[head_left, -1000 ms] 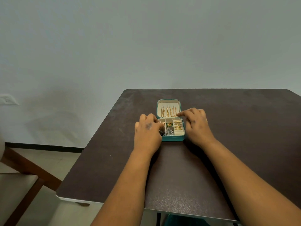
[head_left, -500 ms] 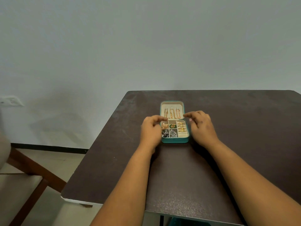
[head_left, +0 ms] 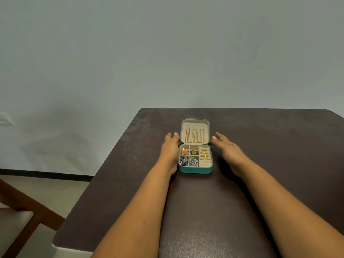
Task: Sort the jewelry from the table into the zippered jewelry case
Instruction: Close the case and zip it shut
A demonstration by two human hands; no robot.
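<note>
A teal zippered jewelry case [head_left: 195, 170] lies open on the dark table [head_left: 270, 146]. Its raised lid [head_left: 194, 122] holds gold chains [head_left: 195, 135]. The cream tray holds copper earrings [head_left: 184, 151], a green and gold piece [head_left: 194, 152], silver pieces [head_left: 189, 161] and gold rings [head_left: 204, 154]. My left hand [head_left: 170, 148] rests against the case's left side, fingertips by the lid's left edge. My right hand [head_left: 229, 149] lies flat to the right of the case, fingers reaching toward the lid, a small gap between. Both hands hold nothing.
The table's left edge [head_left: 104, 170] runs diagonally, with floor beyond it. A wooden chair frame [head_left: 28, 216] stands at the lower left. A plain wall rises behind the table, with a wall socket [head_left: 4, 119] at far left.
Both hands have left the tray compartments and slid outward to the case's sides, fingers now stretched up toward the lid. The case stays open in place.
</note>
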